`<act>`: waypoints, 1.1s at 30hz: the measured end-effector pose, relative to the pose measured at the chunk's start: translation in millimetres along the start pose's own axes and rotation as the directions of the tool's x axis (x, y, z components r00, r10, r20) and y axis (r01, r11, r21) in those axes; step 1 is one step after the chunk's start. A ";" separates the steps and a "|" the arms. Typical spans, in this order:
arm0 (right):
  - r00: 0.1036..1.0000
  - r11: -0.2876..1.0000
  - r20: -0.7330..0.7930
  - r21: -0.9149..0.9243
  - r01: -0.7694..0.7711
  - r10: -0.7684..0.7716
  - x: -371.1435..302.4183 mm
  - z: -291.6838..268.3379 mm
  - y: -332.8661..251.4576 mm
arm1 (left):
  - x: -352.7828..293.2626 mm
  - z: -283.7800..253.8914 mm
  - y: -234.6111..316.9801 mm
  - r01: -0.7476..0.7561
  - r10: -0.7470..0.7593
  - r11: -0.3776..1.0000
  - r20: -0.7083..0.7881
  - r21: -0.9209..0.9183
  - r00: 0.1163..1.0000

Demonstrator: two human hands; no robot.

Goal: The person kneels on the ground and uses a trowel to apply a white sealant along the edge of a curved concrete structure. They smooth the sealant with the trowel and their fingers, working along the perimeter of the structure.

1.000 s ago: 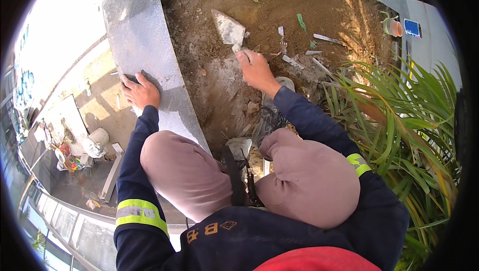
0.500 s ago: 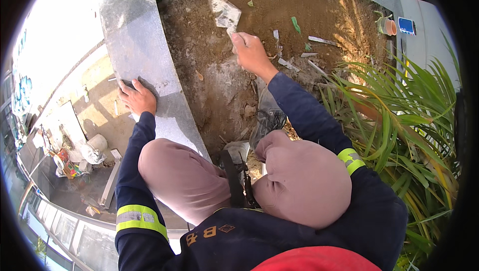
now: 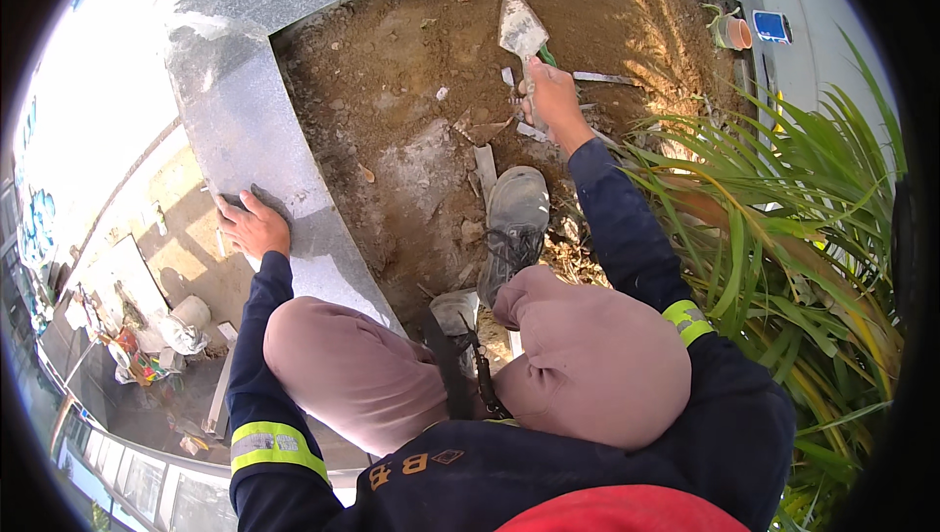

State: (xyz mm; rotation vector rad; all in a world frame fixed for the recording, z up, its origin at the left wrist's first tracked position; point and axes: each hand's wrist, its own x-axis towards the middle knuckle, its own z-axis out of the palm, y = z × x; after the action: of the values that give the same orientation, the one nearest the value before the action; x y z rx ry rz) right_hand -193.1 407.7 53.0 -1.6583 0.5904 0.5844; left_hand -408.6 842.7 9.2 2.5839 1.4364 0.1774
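My right hand (image 3: pixel 553 101) is closed round the handle of a pointed trowel (image 3: pixel 521 25), whose metal blade is smeared with pale dirt. The blade points away from me over the brown soil (image 3: pixel 392 92) of a planting bed. Beside the blade a bit of green leaf (image 3: pixel 546 55) shows, and white strips (image 3: pixel 602 78) of debris lie around the hand. My left hand (image 3: pixel 257 226) rests with fingers spread on the grey stone slab (image 3: pixel 284 155) that edges the bed on the left. It holds nothing.
My grey shoe (image 3: pixel 519 204) stands in the bed. Long green palm leaves (image 3: pixel 774 238) crowd the right side. A terracotta pot (image 3: pixel 732 33) and a blue-and-white item (image 3: pixel 772 27) sit at the far right. Lower left, a white bucket (image 3: pixel 192 311) and bags (image 3: pixel 132 351) lie below the ledge.
My right hand has carried the trowel to the right across the soil, near the white strips. My left hand stays on the slab. The view has shifted slightly, and more of my shoe shows.
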 end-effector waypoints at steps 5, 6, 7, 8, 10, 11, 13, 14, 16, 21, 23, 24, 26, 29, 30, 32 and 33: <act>0.984 0.921 -0.176 0.388 0.033 0.039 44.2 -38.2 3.9 | -3.0 7.4 -5.8 -0.004 0.004 1.000 0.014 -0.018 1.000; 0.989 0.949 -0.141 0.314 0.001 0.046 40.2 -24.9 3.7 | -2.4 5.5 -6.6 -0.007 0.007 1.000 0.008 -0.013 1.000; 0.998 0.973 -0.005 0.223 -0.066 0.069 32.7 -11.0 6.5 | -2.6 5.9 -6.1 -0.008 0.008 1.000 0.004 -0.009 1.000; 0.990 0.995 0.123 0.073 -0.072 0.062 14.4 13.1 8.6 | -2.3 4.4 -7.8 -0.009 0.009 1.000 -0.003 -0.012 1.000; 0.970 0.962 0.209 -0.215 0.166 -0.120 1.4 34.9 30.7 | -4.0 9.8 1.6 -0.027 0.027 0.999 0.002 -0.036 1.000; 0.967 0.968 0.237 -0.208 0.141 -0.090 -1.1 38.0 26.9 | -3.5 7.6 -1.8 -0.022 0.022 0.999 -0.004 -0.028 1.000; 0.951 0.977 0.308 -0.195 0.087 -0.023 -12.1 44.7 7.0 | 0.7 0.6 -12.4 -0.003 0.003 1.000 -0.022 0.000 1.000; 0.969 0.981 0.231 -0.153 0.122 -0.084 -11.1 39.0 0.1 | 1.1 0.6 -14.1 -0.017 0.017 1.000 -0.036 0.008 0.999; 0.996 1.000 0.086 -0.008 0.017 -0.017 10.6 19.1 -2.2 | -1.3 0.7 -4.1 -0.031 0.031 0.999 -0.037 -0.005 0.999; 0.981 0.996 0.184 -0.040 0.076 -0.067 -13.1 78.3 14.3 | -4.1 -0.4 -2.4 -0.046 0.047 0.999 -0.040 0.002 0.998; 0.936 0.984 0.353 -0.168 0.054 0.009 -25.7 89.8 23.5 | -4.1 4.4 -2.5 -0.063 0.063 0.998 -0.045 -0.005 0.997; 0.921 0.975 0.389 -0.213 0.062 0.026 -32.3 91.1 23.4 | -4.6 2.7 -3.7 -0.061 0.060 0.998 -0.051 -0.012 0.997; 0.929 0.968 0.371 -0.231 0.095 -0.003 -35.4 84.9 15.8 | -1.7 1.4 -5.3 -0.066 0.066 0.998 -0.065 0.006 0.996; 0.989 0.985 0.136 -0.156 0.070 -0.049 -5.3 52.5 -4.2 | -6.0 -3.5 -6.9 -0.046 0.046 0.999 -0.053 0.009 0.997; 0.991 0.990 0.099 -0.100 0.101 -0.091 6.6 49.9 -1.8 | -5.7 -4.2 1.7 -0.039 0.039 0.999 -0.031 -0.008 0.999; 0.984 0.985 0.028 0.014 0.173 -0.173 20.4 59.4 6.1 | -4.7 -1.1 5.6 -0.038 0.037 0.999 -0.014 -0.010 0.999; 0.987 0.994 0.146 -0.074 0.074 -0.063 2.5 83.2 9.0 | -5.4 0.1 0.1 -0.038 0.037 0.999 -0.022 -0.007 0.999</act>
State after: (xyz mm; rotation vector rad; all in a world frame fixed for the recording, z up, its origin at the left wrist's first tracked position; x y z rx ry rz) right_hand -201.9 488.3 32.0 -1.6881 0.4081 0.6784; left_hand -411.3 838.0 9.1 2.6123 1.3925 0.2158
